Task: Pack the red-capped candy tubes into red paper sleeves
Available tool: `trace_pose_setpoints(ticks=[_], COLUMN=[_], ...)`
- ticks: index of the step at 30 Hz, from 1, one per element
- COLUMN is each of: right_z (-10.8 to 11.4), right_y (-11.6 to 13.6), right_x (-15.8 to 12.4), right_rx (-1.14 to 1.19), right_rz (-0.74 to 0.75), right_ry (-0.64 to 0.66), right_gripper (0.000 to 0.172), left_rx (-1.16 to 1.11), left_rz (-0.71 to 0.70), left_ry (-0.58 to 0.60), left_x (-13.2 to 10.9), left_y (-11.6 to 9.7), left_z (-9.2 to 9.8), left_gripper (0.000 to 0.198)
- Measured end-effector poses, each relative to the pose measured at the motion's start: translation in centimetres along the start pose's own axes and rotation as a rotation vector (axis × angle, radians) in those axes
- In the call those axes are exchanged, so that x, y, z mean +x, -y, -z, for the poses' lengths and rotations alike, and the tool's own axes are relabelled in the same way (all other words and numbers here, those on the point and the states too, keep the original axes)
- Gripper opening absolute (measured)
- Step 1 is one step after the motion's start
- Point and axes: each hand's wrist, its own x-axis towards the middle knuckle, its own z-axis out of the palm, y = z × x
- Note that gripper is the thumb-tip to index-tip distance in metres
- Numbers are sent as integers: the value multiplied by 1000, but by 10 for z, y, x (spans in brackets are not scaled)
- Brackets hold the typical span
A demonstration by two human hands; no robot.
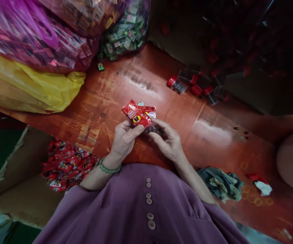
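At the centre of the frame the left hand [123,139] and right hand [168,143] both pinch red packets [138,115] between thumb and fingers, above the orange table [212,135]. A box of packets [65,166] sits lower left, red-capped bottles [195,86] upper right.

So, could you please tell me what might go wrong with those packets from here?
The packets are held fanned, by fingertips of the left hand and right hand only, so one might slip onto the table. A dropped one could land among the rubber bands and cloth nearby.
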Motion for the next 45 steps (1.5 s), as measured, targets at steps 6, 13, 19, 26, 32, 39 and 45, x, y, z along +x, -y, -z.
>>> trace_pose_setpoints(ticks=[6, 13, 19, 26, 32, 39, 45], right_z=[-1, -2, 0, -6, -8, -6, -1], right_y=[-1, -12, -11, -15, -14, -13, -9], right_x=[8, 7, 11, 8, 7, 6, 10], right_rx=[-135, -43, -310, -148, -9, -208, -122], right_rz=[291, 100, 338, 205, 74, 243, 222], right_ry=[-11, -3, -53, -61, -51, -139, -81], right_gripper=[46, 45, 57, 48, 47, 47, 46], left_rx=[-47, 115, -84, -9, 137, 179, 70], left_rz=[12, 2, 9, -13, -31, -92, -73], left_ry=[36, 140, 90, 108, 178, 108, -2], left_x=[4, 12, 12, 14, 13, 12, 9], left_y=[-5, -8, -5, -4, -6, 4, 1], left_z=[0, 3, -8, -4, -1, -2, -6], left_gripper=[30, 23, 29, 29, 25, 28, 37])
